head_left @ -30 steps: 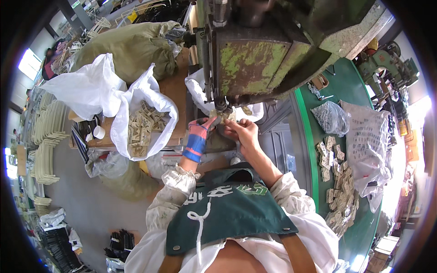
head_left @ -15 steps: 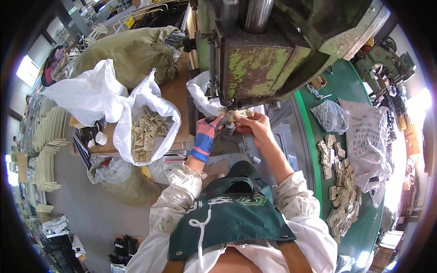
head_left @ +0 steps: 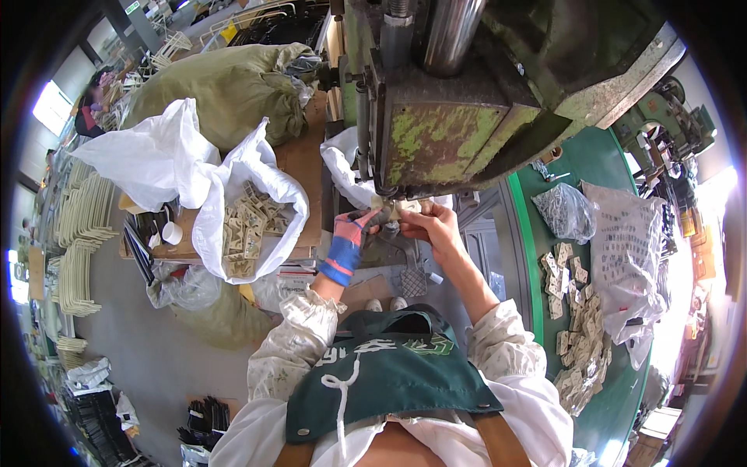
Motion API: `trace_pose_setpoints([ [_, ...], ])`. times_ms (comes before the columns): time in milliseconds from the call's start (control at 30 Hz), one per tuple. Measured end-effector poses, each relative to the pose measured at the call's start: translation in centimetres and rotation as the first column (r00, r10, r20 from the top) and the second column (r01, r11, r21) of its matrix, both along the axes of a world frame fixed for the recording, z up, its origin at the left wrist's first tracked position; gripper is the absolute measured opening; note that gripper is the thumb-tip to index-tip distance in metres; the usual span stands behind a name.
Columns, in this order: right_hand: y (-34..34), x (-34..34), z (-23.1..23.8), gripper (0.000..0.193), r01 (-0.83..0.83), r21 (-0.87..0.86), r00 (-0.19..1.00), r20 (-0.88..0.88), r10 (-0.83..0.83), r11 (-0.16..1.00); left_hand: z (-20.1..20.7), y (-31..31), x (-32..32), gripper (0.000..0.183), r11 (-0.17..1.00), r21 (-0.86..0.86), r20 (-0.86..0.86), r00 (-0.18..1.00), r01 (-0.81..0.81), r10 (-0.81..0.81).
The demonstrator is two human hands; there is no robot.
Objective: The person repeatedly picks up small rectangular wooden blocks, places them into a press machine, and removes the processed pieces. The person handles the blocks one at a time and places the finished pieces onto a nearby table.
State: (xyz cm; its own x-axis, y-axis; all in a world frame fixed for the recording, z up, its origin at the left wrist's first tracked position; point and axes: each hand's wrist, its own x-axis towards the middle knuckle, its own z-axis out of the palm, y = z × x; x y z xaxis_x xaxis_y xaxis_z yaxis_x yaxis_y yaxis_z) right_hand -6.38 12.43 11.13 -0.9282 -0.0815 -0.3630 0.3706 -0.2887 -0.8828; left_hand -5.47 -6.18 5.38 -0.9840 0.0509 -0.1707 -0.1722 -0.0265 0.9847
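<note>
Under the head of a worn green press (head_left: 440,136), both my hands meet at small cream-coloured pieces (head_left: 406,208). My left hand (head_left: 354,233), in a pink and blue glove with dark fingertips, is closed at the left side of the pieces. From the right, my bare right hand (head_left: 436,232) pinches with thumb and fingers at the front of them. The press head partly covers the fingertips, so the exact shape of the held piece is hard to see. Similar cream plates with holes (head_left: 250,229) fill an open white sack (head_left: 299,206) at the left.
A heap of cream plates (head_left: 583,350) lies on the green table (head_left: 615,171) at the right, near a clear plastic bag (head_left: 566,212) and a grey-white sack (head_left: 626,249). An olive bundle (head_left: 218,93) rests behind the white sack. A foot pedal (head_left: 413,282) is below my hands.
My view has shifted slightly, so the press sits a bit lower and the foot pedal and shoes show more. Both hands stay at the same place under the press head.
</note>
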Motion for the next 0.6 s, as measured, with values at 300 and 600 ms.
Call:
trace_pose_setpoints([
  [300, 0.1, 0.1, -1.1, 0.029, -0.02, -0.015, 0.999, -0.026, 0.02, 1.0, -1.5, -0.4, 0.1, 0.027, 0.997, 0.079, -0.069, 0.997, 0.027, -0.021],
  [600, 0.4, 0.3, -1.3, 0.023, -0.017, -0.006, 1.0, -0.015, 0.017, 1.0, 0.7, 0.9, 1.1, 0.022, 0.97, 0.207, 0.095, 0.99, -0.123, 0.106],
])
